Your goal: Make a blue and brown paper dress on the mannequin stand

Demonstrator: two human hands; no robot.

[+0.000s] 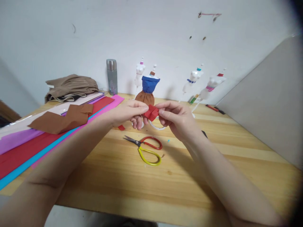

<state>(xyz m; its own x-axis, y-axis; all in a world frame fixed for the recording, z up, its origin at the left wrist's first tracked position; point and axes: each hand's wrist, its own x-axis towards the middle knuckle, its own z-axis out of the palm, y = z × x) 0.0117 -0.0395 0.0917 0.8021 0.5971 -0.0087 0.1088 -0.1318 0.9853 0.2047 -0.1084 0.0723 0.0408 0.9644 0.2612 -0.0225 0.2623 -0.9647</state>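
Between my two hands is a small folded piece of red crepe paper [151, 113], held up above the table. My left hand [133, 113] pinches its left side between thumb and fingers. On the other side, my right hand [176, 117] grips the right edge with thumb and forefinger. Just behind the paper stands a miniature dress form [151, 85] wearing a blue top and a gathered brown skirt. Below my hands, scissors [138, 143] with one red and one yellow handle lie with blades slightly apart. A red scrap [121, 127] lies left of them.
Long coloured paper sheets [54, 138] cover the table's left side, a brown piece [63, 121] on top. Behind are a folded tan cloth [73, 86] and a grey flask [112, 77]. More small white dress forms [139, 74] stand along the wall, and a red-black tool [213, 108] lies right.
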